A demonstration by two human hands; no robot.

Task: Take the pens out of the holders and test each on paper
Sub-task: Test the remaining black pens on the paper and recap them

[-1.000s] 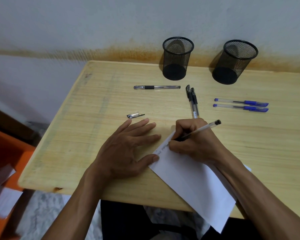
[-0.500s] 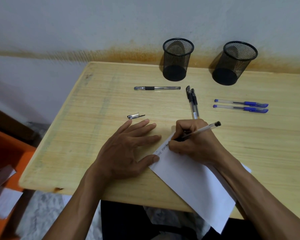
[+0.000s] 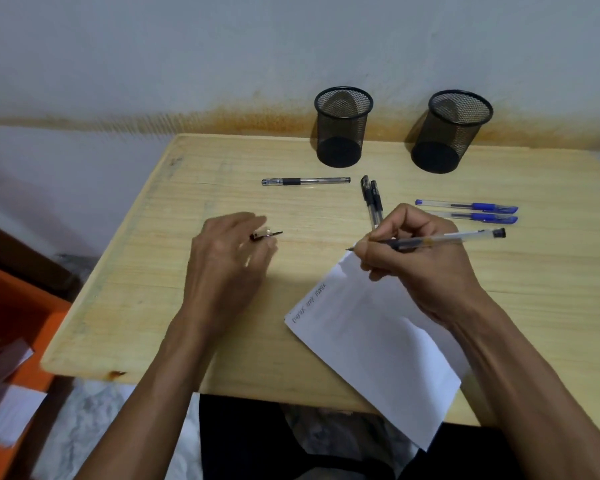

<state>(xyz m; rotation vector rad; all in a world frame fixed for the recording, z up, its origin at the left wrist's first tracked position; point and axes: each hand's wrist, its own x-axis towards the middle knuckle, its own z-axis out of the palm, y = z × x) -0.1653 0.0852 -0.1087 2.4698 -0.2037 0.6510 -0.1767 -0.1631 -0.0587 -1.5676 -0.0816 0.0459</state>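
Both hands are off the paper (image 3: 378,344) now — your right hand (image 3: 420,261) lifts the pen (image 3: 430,241), pinched in curled fingers, while your left hand (image 3: 229,258) closes on the cap (image 3: 266,234). Test looks done; capping likely next. Scrawl at the paper's edge — unreadable.

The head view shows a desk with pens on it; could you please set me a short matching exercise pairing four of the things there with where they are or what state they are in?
Things:
1. pen cap
2. two blue pens
3. clear pen with a black end
4. paper

States:
A. lying side by side in front of the right-hand mesh holder
B. gripped in the right hand
C. at the fingers of the left hand
D. hanging over the near edge of the table, with writing along one edge

Pairs: 1-C, 2-A, 3-B, 4-D
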